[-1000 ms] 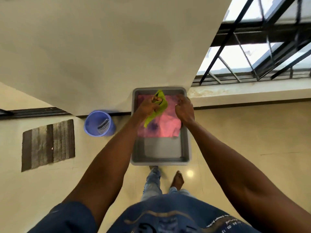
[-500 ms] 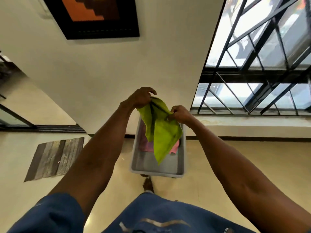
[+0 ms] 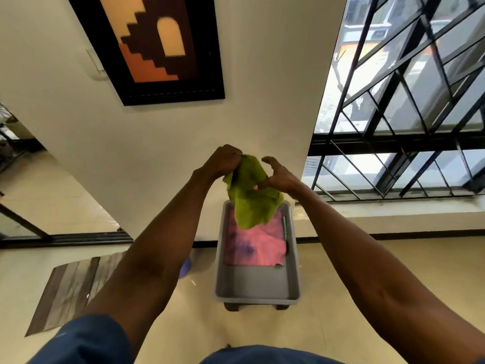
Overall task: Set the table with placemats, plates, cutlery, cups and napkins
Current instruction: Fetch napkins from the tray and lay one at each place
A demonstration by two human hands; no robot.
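From the head camera, we hold a crumpled lime-green cloth napkin up in front of us, above the far end of a grey rectangular plastic tub that sits on the floor by the wall. Our left hand is clenched around the napkin's top edge. Our right hand pinches the cloth at its right side with thumb and one finger, the other fingers spread wide. Inside the tub a pink cloth covers the far half, with a thin green stick along its right wall.
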